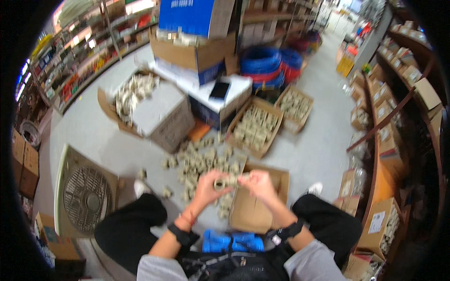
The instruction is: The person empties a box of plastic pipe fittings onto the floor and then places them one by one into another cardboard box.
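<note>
My left hand [210, 188] grips a beige plastic pipe fitting [221, 183] with its round opening facing me. My right hand [258, 182] has its fingertips on the other end of the beige piece; whether this is one part or two is too blurred to tell. Below and to the left of the hands, a loose heap of similar fittings [197, 163] lies on the floor. An open cardboard box [246, 214] stands under my right hand, and its visible bottom is bare.
Two cardboard trays of fittings [255, 128] [294, 105] stand ahead. A tipped carton [161, 116] spills white-beige pieces at the left. A box fan [88, 196] stands by my left leg. A phone [220, 90] lies on a white box. Shelving [374, 158] runs along the right.
</note>
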Available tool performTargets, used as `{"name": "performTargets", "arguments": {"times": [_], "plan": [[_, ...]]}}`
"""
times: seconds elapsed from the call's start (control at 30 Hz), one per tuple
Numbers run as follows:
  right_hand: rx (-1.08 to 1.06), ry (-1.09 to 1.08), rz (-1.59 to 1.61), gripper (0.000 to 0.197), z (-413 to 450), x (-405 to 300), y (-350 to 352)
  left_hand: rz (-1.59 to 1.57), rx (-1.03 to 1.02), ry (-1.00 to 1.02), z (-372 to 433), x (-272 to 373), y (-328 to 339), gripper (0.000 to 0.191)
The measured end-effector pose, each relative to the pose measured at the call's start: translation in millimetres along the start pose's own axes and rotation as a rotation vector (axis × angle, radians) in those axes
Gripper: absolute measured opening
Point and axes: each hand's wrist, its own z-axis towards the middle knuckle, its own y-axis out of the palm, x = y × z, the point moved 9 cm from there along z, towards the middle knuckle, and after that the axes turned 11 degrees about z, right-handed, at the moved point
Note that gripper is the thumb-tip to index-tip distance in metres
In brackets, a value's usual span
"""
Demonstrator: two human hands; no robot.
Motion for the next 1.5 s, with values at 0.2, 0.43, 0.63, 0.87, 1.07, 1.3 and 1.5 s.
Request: {"name": "performTargets", "arguments": {"times": [0.2,0.43,0.63,0.87,1.07,1.3,1.5], "plan": [[-0.027,0.063,0.004,0.027,-1.6,-3.3,1.8,-0.012,-0.005,-0.076,5.7,17.8,-18.5,0.029],[-0.088,0.172,0.085,0.029,-12.0,-38.8,3.4,-0.257,-0.03,-0.239,12.4,17.4,-15.3,0.025],[0.003,-0.22,-0.224,0.018,6.9,-48.3,-37.9,-0.556,-0.249,-0.579,8.8,-0.3,29.1,0.022],[-0.18,-0.269,-0.304,0.026,19.1,-44.9,-57.3,-0.627,-0.412,-0.765,9.1,-3.6,85.9,0.015],[-0.256,-0.159,-0.26,0.023,29.2,20.1,-79.9,-0.642,-0.602,-0.962,-27.0,-23.2,135.5,0.015],[-0.134,0.357,0.138,0.023,33.0,149.9,-150.9,-0.432,-0.786,-0.869,-21.5,-52.7,237.5,0.018],[0.026,0.436,0.158,0.026,40.0,187.3,-187.7,-0.414,-0.935,-0.844,-5.7,-51.3,276.0,0.021]]}}
